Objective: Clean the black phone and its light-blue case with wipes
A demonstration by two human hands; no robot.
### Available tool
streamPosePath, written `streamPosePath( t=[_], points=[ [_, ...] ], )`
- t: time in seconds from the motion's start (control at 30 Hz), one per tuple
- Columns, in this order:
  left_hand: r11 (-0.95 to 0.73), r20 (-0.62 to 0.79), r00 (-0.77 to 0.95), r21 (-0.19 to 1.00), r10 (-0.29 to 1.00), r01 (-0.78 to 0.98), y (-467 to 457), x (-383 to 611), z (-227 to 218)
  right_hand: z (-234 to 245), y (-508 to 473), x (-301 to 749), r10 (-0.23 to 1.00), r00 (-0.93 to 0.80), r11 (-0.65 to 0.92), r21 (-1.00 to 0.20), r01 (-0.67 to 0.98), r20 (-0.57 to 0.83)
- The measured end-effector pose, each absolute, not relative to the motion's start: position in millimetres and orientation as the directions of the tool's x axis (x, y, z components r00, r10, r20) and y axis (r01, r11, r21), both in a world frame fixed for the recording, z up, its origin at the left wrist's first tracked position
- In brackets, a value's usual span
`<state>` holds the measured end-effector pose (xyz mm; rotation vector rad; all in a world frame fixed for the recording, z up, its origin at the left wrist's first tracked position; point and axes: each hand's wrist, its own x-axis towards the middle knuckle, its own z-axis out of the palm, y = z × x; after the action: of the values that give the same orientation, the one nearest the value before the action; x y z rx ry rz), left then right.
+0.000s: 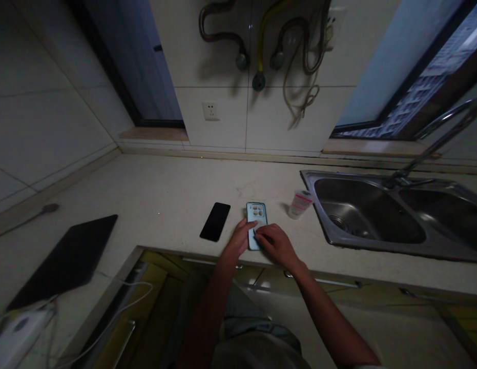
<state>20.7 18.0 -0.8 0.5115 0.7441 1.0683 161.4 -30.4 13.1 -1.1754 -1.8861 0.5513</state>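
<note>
A light blue smartphone (255,241) lies on the counter near its front edge, back side up, its square camera block at the far end. My left hand (240,237) grips its left edge, with the thumb reaching over the back. My right hand (274,242) is closed in a pinch over the phone's right half. What its fingertips hold, if anything, is too small and dim to make out. Left of my hands lies a black phone-shaped slab (215,222), flat and apart from them.
A clear plastic cup (300,204) with red print stands between the phone and the steel double sink (326,236), whose faucet (434,138) rises behind it. At left are a dark flat panel (65,259) and a white cable (146,292). Hoses (223,36) hang on the tiled wall.
</note>
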Motion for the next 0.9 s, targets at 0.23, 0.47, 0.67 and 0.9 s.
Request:
streamPosePath(
  t=[0.23, 0.47, 0.67, 0.9],
  points=[
    [0.416, -0.296, 0.293, 0.696, 0.909, -0.585, 17.9, 20.5, 2.0, 12.4, -31.3, 165.0, 0.872, -0.261, 0.485, -0.662, 0.571, 0.414],
    [0.418, -0.314, 0.276, 0.692, 0.908, -0.588, 17.9, 20.5, -0.3, 17.2, -39.4, 169.4, 0.854, -0.295, 0.51, -0.578, 0.637, 0.428],
    [0.421, -0.316, 0.279, 0.69, 0.907, -0.589, 17.6, 20.8, 3.1, 15.5, -44.2, 172.4, 0.838, -0.313, 0.534, -0.552, 0.641, 0.447],
    [0.414, -0.303, 0.283, 0.69, 0.91, -0.594, 19.2, 19.6, -1.9, 14.9, -41.6, 167.9, 0.838, -0.347, 0.535, -0.515, 0.67, 0.42]
  ],
)
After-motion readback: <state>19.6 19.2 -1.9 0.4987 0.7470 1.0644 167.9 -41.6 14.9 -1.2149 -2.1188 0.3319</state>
